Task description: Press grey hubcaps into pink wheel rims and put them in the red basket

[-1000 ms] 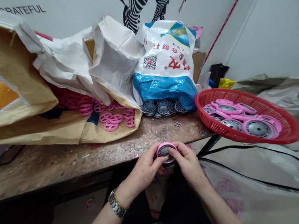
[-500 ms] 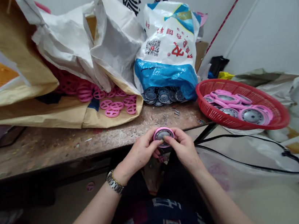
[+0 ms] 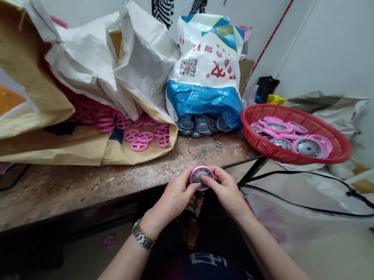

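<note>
Between my hands, just off the table's front edge, is a toy wheel (image 3: 198, 173) with a pink rim and a grey hubcap-like disc in it. My left hand (image 3: 176, 192) grips its left side, thumb on the face and fingers curled beneath. My right hand (image 3: 226, 187) holds the right side, its thumb pressing the lower part of the grey disc. Pink spoked rings (image 3: 145, 137) lie in the mouth of a brown paper sack (image 3: 134, 155). Grey discs (image 3: 202, 124) show at the opening of a white and blue bag (image 3: 208, 92).
At the right, a red basket (image 3: 344, 156) holds several pink and grey wheels (image 3: 308, 148). The worn table (image 3: 86, 190) carries small scraps. A black strap (image 3: 320, 212) hangs by a clear plastic bag below the basket. One pink ring (image 3: 110, 241) lies on the floor.
The view has shifted slightly. Both hands still grip the wheel in nearly the same pose, the right thumb still on the grey disc.
</note>
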